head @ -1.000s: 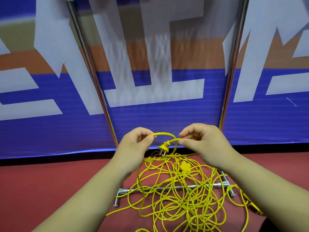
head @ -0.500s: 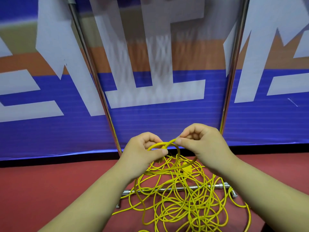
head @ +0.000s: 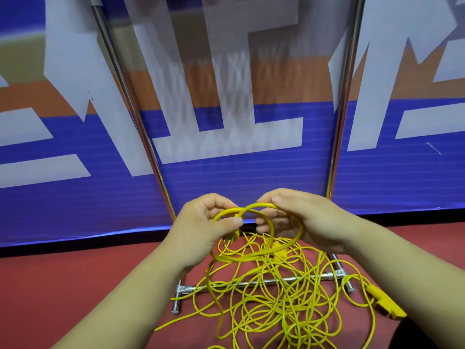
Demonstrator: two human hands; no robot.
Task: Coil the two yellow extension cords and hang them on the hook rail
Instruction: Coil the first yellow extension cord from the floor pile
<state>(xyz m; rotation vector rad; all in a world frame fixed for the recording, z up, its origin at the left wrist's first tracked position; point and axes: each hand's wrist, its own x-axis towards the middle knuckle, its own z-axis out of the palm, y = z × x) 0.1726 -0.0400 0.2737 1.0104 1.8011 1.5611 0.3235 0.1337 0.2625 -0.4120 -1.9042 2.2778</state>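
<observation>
Well, hands: two, both raised above the pile.
Left hand [head: 201,227]: thumb and fingers pinched the yellow cord [head: 261,204] where its loops crossed.
Right hand [head: 309,220]: fingers curled over the top of the same loops, gripping them.
Loops [head: 254,255]: two, as far as I could count, held in the air between my hands.
Plug [head: 235,236]: one, dangling just below my left thumb.
Tangle [head: 276,301]: one heap on the red floor [head: 75,285]; I could not tell the two cords apart in it.
Socket block [head: 385,302]: one, on the floor at the right.
Stand: left pole [head: 136,117] and right pole [head: 340,117], so two uprights; one crossbar [head: 198,288] under the tangle.
</observation>
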